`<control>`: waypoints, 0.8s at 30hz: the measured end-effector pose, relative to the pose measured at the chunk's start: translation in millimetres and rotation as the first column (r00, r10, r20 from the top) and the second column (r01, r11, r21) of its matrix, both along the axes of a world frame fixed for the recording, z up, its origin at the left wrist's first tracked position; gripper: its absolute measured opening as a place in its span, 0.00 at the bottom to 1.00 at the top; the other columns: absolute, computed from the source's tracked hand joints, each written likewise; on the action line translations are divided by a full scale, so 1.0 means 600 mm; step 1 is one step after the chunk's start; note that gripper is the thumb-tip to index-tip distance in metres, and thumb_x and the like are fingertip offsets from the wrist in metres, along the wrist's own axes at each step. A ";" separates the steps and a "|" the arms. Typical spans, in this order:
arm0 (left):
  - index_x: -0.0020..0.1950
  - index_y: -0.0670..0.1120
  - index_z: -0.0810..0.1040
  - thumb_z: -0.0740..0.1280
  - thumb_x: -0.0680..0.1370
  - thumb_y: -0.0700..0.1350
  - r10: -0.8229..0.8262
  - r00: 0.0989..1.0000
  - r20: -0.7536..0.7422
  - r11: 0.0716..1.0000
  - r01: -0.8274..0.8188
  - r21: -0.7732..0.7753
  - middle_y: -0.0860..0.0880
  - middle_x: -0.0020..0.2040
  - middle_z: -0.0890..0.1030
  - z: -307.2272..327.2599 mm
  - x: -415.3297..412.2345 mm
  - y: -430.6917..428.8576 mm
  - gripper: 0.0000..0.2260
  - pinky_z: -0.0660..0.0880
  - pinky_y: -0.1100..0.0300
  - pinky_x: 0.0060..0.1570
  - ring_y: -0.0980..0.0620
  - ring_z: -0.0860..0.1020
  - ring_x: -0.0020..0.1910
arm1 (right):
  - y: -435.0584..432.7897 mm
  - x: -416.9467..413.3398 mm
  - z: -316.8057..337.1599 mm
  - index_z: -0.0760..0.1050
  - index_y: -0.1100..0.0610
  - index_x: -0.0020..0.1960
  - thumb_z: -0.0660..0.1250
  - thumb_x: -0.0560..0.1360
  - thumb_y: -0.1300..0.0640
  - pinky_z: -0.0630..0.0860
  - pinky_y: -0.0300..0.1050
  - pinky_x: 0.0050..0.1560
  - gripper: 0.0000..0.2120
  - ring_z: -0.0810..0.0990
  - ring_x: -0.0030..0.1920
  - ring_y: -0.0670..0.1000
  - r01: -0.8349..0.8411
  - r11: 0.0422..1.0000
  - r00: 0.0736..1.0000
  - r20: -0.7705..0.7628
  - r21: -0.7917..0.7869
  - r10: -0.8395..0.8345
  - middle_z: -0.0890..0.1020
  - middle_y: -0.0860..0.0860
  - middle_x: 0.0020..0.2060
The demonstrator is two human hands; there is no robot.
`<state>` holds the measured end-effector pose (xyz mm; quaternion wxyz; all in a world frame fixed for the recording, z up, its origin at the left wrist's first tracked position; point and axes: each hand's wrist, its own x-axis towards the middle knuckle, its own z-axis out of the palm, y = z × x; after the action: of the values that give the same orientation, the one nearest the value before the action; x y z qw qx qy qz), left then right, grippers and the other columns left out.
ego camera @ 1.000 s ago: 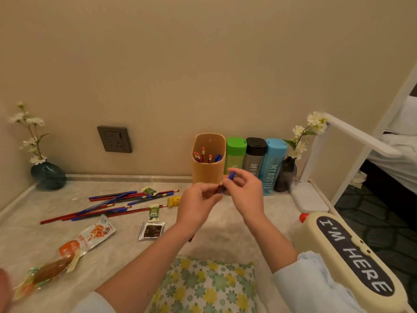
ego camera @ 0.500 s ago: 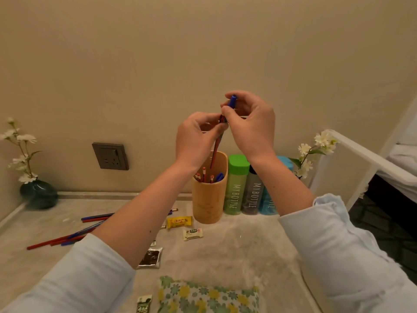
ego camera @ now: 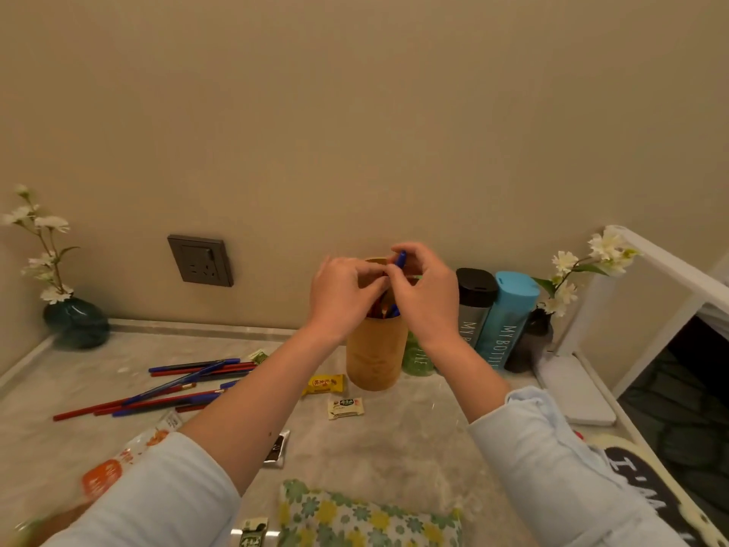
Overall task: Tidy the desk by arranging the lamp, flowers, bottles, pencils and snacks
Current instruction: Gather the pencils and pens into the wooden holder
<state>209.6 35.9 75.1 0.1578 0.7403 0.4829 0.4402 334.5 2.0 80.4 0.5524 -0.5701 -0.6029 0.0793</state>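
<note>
Both hands meet over the mouth of a tan pencil cup [ego camera: 375, 355] at the back of the desk. My right hand [ego camera: 424, 290] pinches a blue-capped pencil [ego camera: 400, 259] that points down into the cup. My left hand [ego camera: 342, 296] holds the same pencils from the left. Several red and blue pencils [ego camera: 173, 384] lie loose on the desk to the left. A green bottle [ego camera: 416, 359], a grey bottle [ego camera: 473, 305] and a blue bottle [ego camera: 507, 317] stand right of the cup. Small snack packets [ego camera: 324, 384] lie in front of the cup.
A teal vase of white flowers [ego camera: 77, 321] stands at the far left corner, a dark vase of flowers [ego camera: 532, 341] beside the bottles. The white lamp [ego camera: 572, 388] sits at the right edge. A floral pouch [ego camera: 367, 519] and a cream "I'M HERE" box [ego camera: 651, 495] lie near me. A wall socket [ego camera: 201, 260] is behind.
Both hands rose with the pencils above the cup, then came down, so the pencils now sit lower in its mouth.
</note>
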 end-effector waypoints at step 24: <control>0.56 0.65 0.73 0.63 0.77 0.44 0.148 0.984 0.099 0.976 -0.129 -0.177 0.60 0.56 0.73 -0.121 -0.210 -0.083 0.15 0.68 0.72 0.49 0.67 0.72 0.54 | -0.065 -0.185 -0.087 0.78 0.51 0.56 0.61 0.74 0.63 0.75 0.43 0.55 0.15 0.75 0.57 0.42 -0.331 0.943 0.940 0.100 0.041 0.326 0.79 0.43 0.53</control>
<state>83.3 -13.7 2.3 0.2159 0.6629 0.5595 0.4482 223.5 -36.8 28.0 0.5192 -0.4485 -0.7164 0.1269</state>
